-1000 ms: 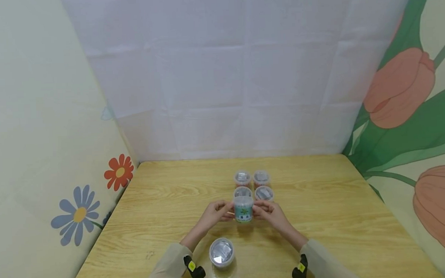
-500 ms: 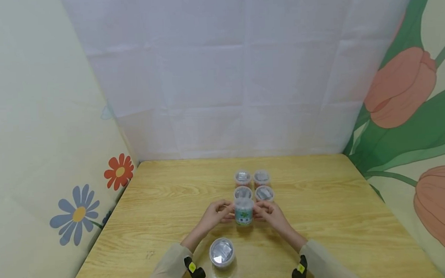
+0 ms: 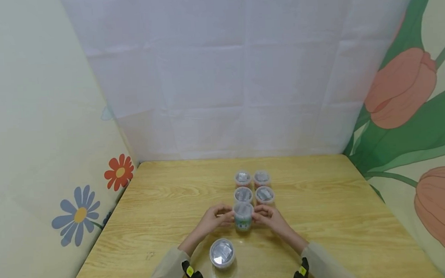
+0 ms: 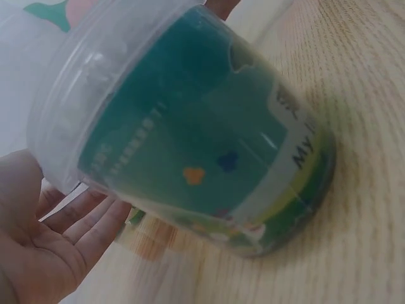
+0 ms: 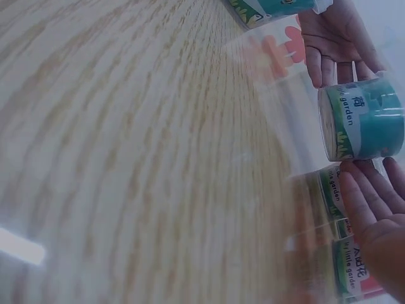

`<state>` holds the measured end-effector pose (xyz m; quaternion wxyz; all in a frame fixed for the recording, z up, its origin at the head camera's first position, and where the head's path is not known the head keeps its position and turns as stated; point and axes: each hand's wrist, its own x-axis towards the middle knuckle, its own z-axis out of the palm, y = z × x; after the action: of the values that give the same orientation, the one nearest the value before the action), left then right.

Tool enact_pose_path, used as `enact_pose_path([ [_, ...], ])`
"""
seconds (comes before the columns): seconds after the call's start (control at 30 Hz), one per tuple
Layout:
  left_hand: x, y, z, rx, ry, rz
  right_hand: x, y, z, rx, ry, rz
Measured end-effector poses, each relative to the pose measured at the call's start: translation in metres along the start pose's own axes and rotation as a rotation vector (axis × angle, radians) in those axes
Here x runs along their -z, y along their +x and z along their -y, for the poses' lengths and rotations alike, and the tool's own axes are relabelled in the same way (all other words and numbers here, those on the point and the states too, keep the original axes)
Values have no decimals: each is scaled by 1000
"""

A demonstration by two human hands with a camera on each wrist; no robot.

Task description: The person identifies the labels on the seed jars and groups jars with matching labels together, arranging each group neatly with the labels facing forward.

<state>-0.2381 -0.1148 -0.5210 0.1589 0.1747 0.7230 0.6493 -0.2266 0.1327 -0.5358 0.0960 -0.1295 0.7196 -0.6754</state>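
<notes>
Between my two hands stands a lidded plastic tub (image 3: 243,217) with a teal label, just in front of other tubs. My left hand (image 3: 212,219) touches its left side with the fingertips. From the right, my right hand (image 3: 270,217) meets the other side in the same way. In the right wrist view, the label on this tub (image 5: 361,120) reads "little garden", and the fingers lie fairly straight against it. A second teal tub (image 4: 209,139) stands by my left wrist and covers part of the left wrist view. Whether the middle tub's base touches the table is unclear.
Behind the middle tub, a left tub (image 3: 243,195) and a right tub (image 3: 264,195) stand side by side. Two more, a left one (image 3: 243,178) and a right one (image 3: 262,178), form the row behind. A white cloth (image 3: 220,93) hangs behind the wooden table (image 3: 164,183).
The middle tub has come down from a tilted pose in the air, and its lid now faces up more. Both hands have moved with it. The other tubs stay where they were.
</notes>
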Motion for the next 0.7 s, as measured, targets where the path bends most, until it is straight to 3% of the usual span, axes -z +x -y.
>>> enact_pose_path([
  [0.23, -2, -7, -11, 3, -21, 21, 1, -2, -4, 8, -4, 41],
  [0.47, 2, 0, 11, 19, 18, 22, 1, -4, -7, -8, -8, 68],
  [0.7, 2, 1, 14, 16, 37, 26, 2, -4, -5, 20, -44, 84],
])
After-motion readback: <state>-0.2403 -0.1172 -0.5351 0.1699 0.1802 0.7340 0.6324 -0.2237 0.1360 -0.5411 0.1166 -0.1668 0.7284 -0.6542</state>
